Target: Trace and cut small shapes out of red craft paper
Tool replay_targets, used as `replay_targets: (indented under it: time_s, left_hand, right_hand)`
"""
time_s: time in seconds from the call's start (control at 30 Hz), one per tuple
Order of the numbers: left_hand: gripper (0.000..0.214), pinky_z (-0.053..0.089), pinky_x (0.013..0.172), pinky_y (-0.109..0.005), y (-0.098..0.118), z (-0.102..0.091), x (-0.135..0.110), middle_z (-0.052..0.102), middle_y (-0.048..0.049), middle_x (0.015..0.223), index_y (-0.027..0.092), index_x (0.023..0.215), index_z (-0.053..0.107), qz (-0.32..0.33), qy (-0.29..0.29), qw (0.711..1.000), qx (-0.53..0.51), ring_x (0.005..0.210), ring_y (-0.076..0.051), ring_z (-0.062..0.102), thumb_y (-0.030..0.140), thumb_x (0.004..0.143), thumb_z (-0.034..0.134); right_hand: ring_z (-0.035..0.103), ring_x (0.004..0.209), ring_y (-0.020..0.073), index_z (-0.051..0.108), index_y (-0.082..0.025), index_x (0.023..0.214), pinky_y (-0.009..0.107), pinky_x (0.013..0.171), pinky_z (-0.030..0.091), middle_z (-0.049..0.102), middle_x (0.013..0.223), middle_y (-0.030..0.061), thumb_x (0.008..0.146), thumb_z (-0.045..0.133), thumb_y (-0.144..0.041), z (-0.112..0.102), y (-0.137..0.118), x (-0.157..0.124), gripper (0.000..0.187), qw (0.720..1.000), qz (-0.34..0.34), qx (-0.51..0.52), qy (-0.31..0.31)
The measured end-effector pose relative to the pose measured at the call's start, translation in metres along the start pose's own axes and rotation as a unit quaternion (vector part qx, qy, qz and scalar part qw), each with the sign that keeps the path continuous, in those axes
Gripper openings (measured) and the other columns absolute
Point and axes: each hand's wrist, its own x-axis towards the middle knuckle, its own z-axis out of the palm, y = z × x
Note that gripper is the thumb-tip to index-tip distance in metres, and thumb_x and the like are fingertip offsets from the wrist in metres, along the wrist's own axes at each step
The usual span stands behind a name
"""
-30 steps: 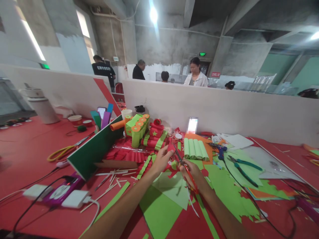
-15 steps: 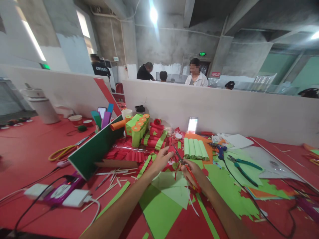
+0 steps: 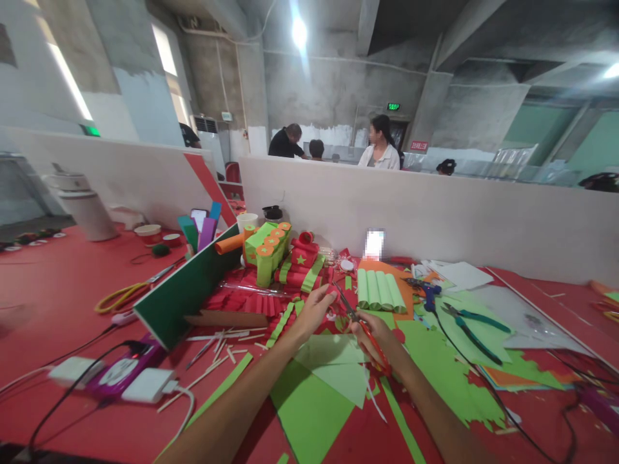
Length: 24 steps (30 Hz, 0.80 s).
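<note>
My left hand (image 3: 314, 312) pinches a small piece of red paper (image 3: 333, 300) above the table's middle. Right beside it, my right hand (image 3: 377, 335) grips red-handled scissors (image 3: 360, 325), their blades pointing up and left at the red piece. Both hands hover over sheets of light green paper (image 3: 333, 370) lying on the red table (image 3: 62, 283). Just beyond the hands sit several rolled green paper tubes (image 3: 380, 289) and a stack of red and green paper models (image 3: 285, 258).
A green board (image 3: 186, 290) leans at the left, with yellow-handled scissors (image 3: 120, 295) beyond it. White chargers and a purple device (image 3: 120, 377) lie front left. Pliers (image 3: 471, 322) and a blue glue gun (image 3: 425, 293) lie to the right. People stand behind a white partition (image 3: 411, 212).
The scissors and my right hand have shifted slightly up and left toward the red piece. The people behind the partition have moved; the one at the left is mostly out of sight.
</note>
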Motion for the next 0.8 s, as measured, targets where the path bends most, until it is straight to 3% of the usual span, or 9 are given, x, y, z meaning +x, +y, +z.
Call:
replay_targets:
  time_s: [0.17,0.4,0.8]
  left_hand:
    - [0.031,0.04,0.061,-0.024,-0.0007,0.0001,0.0001,0.056,0.0022,0.066,0.017,0.076,0.058,0.025,0.017,0.999,0.021,0.063,-0.013,0.051,0.046,0.085,0.059]
    - [0.03,0.038,0.06,-0.025,-0.0028,-0.0044,0.0018,0.055,0.0023,0.063,0.017,0.074,0.056,0.033,-0.007,0.997,0.067,0.061,-0.014,0.051,0.044,0.087,0.056]
    - [0.031,0.04,0.063,-0.025,-0.0031,-0.0057,0.0023,0.057,0.0016,0.063,0.017,0.071,0.057,0.033,-0.031,0.996,0.074,0.062,-0.014,0.053,0.044,0.087,0.055]
  right_hand:
    - [0.037,0.033,0.009,0.058,-0.021,0.094,0.02,0.03,0.032,0.046,0.05,-0.007,0.084,0.057,-0.064,0.001,0.0012,-0.0006,0.045,1.0,0.007,0.009,-0.009]
    - [0.039,0.033,0.0091,0.059,-0.021,0.103,0.019,0.03,0.035,0.049,0.053,-0.0063,0.085,0.057,-0.063,0.0,0.0044,-0.0003,0.046,1.0,0.014,0.012,-0.012]
    - [0.038,0.036,0.009,0.057,-0.021,0.09,0.02,0.034,0.032,0.045,0.051,-0.0065,0.081,0.057,-0.068,-0.0006,0.0041,0.0021,0.048,1.0,-0.007,0.003,-0.011]
